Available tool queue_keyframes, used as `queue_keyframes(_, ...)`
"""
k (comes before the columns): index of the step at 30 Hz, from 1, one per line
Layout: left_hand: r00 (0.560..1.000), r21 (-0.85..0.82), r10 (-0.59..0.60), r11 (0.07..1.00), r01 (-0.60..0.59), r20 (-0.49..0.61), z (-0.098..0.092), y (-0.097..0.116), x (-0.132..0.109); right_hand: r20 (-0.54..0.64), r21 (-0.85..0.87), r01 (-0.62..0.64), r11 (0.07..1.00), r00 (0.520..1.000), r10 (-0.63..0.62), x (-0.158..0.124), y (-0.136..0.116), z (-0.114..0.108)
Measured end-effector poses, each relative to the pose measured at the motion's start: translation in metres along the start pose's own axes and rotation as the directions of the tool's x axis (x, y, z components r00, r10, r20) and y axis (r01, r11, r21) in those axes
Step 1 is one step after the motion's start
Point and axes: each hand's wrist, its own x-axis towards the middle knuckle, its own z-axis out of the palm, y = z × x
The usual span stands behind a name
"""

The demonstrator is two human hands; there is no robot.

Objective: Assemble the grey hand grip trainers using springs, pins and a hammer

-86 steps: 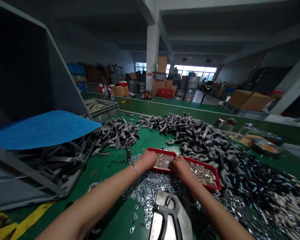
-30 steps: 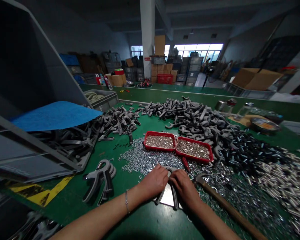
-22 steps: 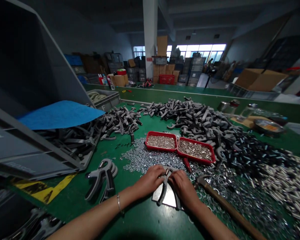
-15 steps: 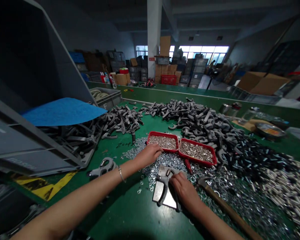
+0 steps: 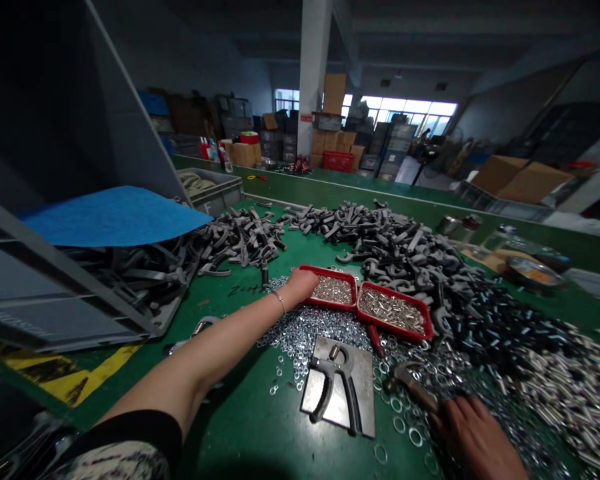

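My left hand (image 5: 303, 285) is over the left end of a red tray (image 5: 330, 305) of small metal pins; its fingers are hidden from view. My right hand (image 5: 473, 430) is closed round the wooden handle of a hammer (image 5: 415, 388), whose head lies among loose metal rings. Between my hands, a hand gripper (image 5: 351, 393) with two grey and black handles and a spring rests on a square metal plate (image 5: 367, 381). Right of the first tray stands a second red tray (image 5: 395, 330) with longer metal pins.
Small nuts or washers (image 5: 300, 333) lie spread before the trays. Behind are heaps of grey handles (image 5: 390, 233). To the right lie black parts (image 5: 495, 327) and metal sleeves (image 5: 565, 373). A large grey crate (image 5: 80, 320) tilts at the left, with a blue sheet (image 5: 120, 217).
My right hand has left the hand gripper and moved right onto the hammer handle. My left hand has moved forward from the nuts to the left end of the tray.
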Motion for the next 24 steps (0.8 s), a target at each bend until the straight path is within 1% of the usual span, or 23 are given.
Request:
queue_keyframes(2,0.999,0.02,-0.043,0.999,0.043,0.015,-0.001,0.0,-0.004,-0.006,0.078,-0.09,0.993,0.996,0.091,0.006,0.001,-0.002)
queue_keyframes(4,0.997,0.033,-0.078,0.996,0.077,0.018,-0.004,0.001,-0.009,0.009,0.216,-0.208,0.954,0.978,0.211,0.015,-0.004,-0.006)
queue_keyframes(6,0.994,0.03,-0.106,0.994,0.105,0.013,-0.007,0.004,-0.014,0.105,0.389,-0.286,0.876,0.958,0.266,0.024,-0.017,-0.012)
queue_keyframes(8,0.992,0.014,-0.129,0.992,0.129,0.007,-0.009,0.007,-0.015,0.238,0.524,-0.334,0.783,0.941,0.242,0.034,-0.04,-0.021)
queue_keyframes(10,0.989,-0.016,-0.147,0.989,0.147,0.0,-0.011,0.009,-0.014,0.327,0.598,-0.378,0.707,0.92,0.215,0.045,-0.069,-0.032)
queue_keyframes(13,0.988,-0.094,-0.156,0.984,0.154,-0.015,-0.016,0.012,-0.011,0.357,0.669,-0.397,0.628,0.913,0.198,0.064,-0.107,-0.042)
queue_keyframes(15,0.991,-0.167,-0.133,0.978,0.127,-0.026,-0.022,0.017,-0.016,0.392,0.684,-0.406,0.605,0.905,0.165,0.076,-0.123,-0.041)
queue_keyframes(17,0.996,-0.251,-0.083,0.965,0.071,-0.041,-0.03,0.026,-0.031,0.481,0.67,-0.444,0.594,0.87,0.107,0.085,-0.13,-0.037)
queue_keyframes(19,0.997,-0.327,-0.025,0.945,0.002,-0.067,-0.035,0.039,-0.056,0.561,0.661,-0.496,0.563,0.825,0.069,0.09,-0.132,-0.036)
queue_keyframes(20,0.996,-0.387,-0.007,0.922,-0.028,-0.088,-0.035,0.045,-0.07,0.571,0.669,-0.513,0.537,0.818,0.07,0.09,-0.132,-0.036)
queue_keyframes(22,0.991,-0.559,-0.017,0.827,-0.059,-0.13,-0.03,0.057,-0.099,0.532,0.706,-0.51,0.492,0.84,0.108,0.089,-0.131,-0.037)
queue_keyframes(24,0.989,-0.715,-0.056,0.697,-0.057,-0.134,-0.018,0.068,-0.121,0.499,0.728,-0.497,0.472,0.856,0.133,0.085,-0.13,-0.035)
